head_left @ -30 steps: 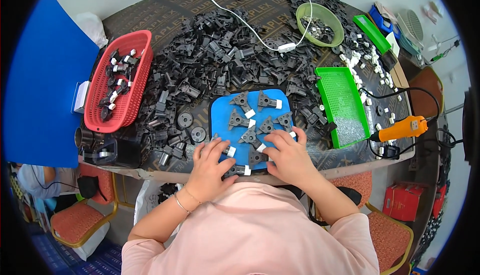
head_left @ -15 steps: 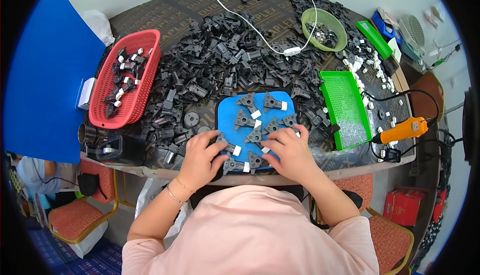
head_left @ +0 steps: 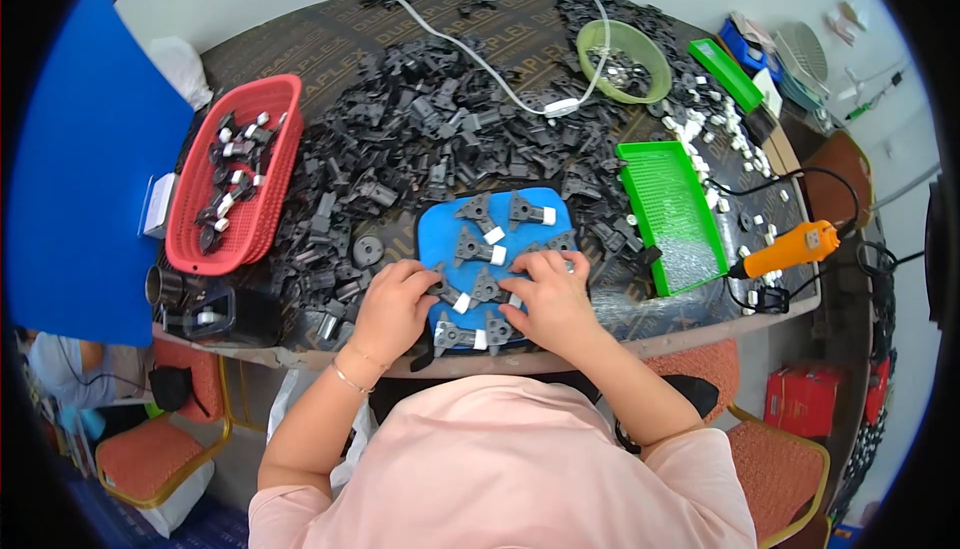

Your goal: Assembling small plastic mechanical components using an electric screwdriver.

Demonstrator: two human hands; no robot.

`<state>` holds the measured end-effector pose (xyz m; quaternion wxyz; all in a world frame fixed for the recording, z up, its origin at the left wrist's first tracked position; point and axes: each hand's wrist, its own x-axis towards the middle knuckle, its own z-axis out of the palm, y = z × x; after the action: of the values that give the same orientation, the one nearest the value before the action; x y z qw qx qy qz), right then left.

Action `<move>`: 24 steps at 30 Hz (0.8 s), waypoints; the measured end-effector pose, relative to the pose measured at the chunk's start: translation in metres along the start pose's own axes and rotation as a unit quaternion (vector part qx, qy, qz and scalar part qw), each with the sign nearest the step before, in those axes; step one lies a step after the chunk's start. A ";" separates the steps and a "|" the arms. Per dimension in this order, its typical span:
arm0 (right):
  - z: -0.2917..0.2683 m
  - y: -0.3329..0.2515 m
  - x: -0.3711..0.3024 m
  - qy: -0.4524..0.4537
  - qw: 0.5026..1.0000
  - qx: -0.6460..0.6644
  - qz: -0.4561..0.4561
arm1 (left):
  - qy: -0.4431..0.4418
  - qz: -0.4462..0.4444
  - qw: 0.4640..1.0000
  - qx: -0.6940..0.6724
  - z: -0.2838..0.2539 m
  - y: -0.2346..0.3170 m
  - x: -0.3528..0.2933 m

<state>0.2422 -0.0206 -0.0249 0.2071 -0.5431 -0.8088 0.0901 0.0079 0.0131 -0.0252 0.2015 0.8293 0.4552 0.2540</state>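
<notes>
A blue mat (head_left: 435, 234) at the table's near edge carries several black three-armed plastic brackets with white end caps, such as one bracket (head_left: 480, 215) near its top. My left hand (head_left: 393, 307) rests at the mat's left side, thumb and fingertips closed around a bracket (head_left: 449, 291) whose white cap points down and right. My right hand (head_left: 553, 299) lies over the mat's right side. Its thumb and forefinger pinch the white-capped end of another bracket (head_left: 487, 286). The right fingers partly cover more brackets (head_left: 560, 241) behind them. Two brackets (head_left: 456, 334) lie along the mat's lower edge.
A big heap of loose black parts (head_left: 440, 119) spreads behind the mat. Red basket (head_left: 285, 164) left; green tray (head_left: 690, 269), orange electric screwdriver (head_left: 800, 249) and white caps (head_left: 700, 129) right. A bowl (head_left: 655, 59) and white cable (head_left: 470, 54) are farther back.
The whole view has shifted slightly, so the table appears farther left. Both hands stay at the same brackets, and the right hand sits a little closer to the left one.
</notes>
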 end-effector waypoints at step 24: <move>-0.088 0.194 0.106 0.125 0.979 0.058 0.152 | 0.137 0.073 0.984 0.083 0.010 0.002 -0.062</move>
<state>0.4094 0.1464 0.0075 0.3221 -0.6534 -0.6780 0.0984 -0.0132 -0.0422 -0.0473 0.0485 0.8314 0.4363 0.3407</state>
